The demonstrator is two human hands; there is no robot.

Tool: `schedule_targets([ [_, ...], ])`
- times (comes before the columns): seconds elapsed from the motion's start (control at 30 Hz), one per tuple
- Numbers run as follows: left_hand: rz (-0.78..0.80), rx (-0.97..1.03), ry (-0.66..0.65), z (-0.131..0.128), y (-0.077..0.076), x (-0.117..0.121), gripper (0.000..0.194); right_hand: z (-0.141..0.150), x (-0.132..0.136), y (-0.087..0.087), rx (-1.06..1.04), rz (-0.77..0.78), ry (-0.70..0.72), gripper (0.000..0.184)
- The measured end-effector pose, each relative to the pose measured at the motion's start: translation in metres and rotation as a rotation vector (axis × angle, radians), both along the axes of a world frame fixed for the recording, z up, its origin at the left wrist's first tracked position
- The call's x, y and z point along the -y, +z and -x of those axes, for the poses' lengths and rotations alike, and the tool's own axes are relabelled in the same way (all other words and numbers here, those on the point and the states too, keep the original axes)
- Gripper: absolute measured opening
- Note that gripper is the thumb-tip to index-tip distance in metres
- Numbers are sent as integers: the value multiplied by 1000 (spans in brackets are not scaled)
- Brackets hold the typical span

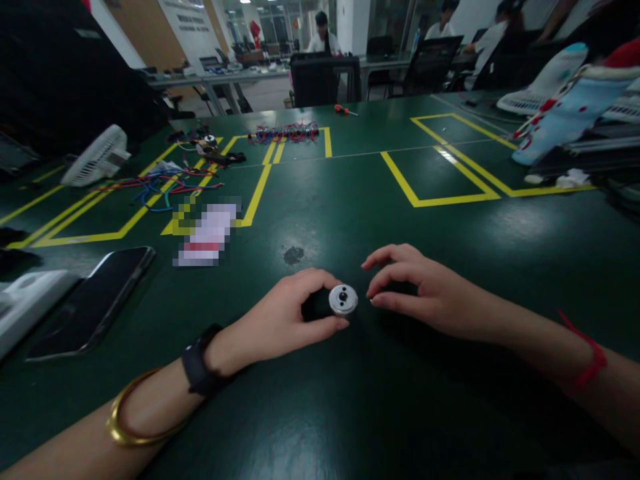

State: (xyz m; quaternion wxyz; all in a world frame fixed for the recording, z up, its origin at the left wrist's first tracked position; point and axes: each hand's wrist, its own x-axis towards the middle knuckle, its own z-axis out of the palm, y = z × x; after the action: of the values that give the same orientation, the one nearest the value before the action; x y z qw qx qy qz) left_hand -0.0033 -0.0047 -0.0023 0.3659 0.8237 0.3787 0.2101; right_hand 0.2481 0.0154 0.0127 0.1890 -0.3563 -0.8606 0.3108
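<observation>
My left hand (285, 317) is closed around a small round metal motor (343, 299), thumb on the near side and forefinger on the far side. The motor's silver end faces up, showing a dark centre hole and small holes beside it. Just to its right, apart from it, hovers my right hand (425, 290). Its thumb and forefinger tips come together in a pinch, with a tiny pale speck at the thumb tip that is too small to name. The other fingers curl loosely above.
The green table (320, 407) bears yellow tape outlines. At left lie a phone (95, 300), a blurred-out paper (207, 233), coloured wires (165, 190) and a white fan (97, 157). Farther back are a wired bundle (285, 132) and a screwdriver (343, 109). A snowman figure (560, 113) stands right.
</observation>
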Motion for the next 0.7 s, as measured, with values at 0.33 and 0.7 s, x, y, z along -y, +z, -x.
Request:
schedule_targets([
  [0.33, 1, 0, 4, 1, 0, 1, 27, -8, -1, -8, 141, 84, 57, 16],
  [0.7, -5, 17, 1, 1, 1, 0, 28, -8, -7, -10, -382, 184, -475, 18],
])
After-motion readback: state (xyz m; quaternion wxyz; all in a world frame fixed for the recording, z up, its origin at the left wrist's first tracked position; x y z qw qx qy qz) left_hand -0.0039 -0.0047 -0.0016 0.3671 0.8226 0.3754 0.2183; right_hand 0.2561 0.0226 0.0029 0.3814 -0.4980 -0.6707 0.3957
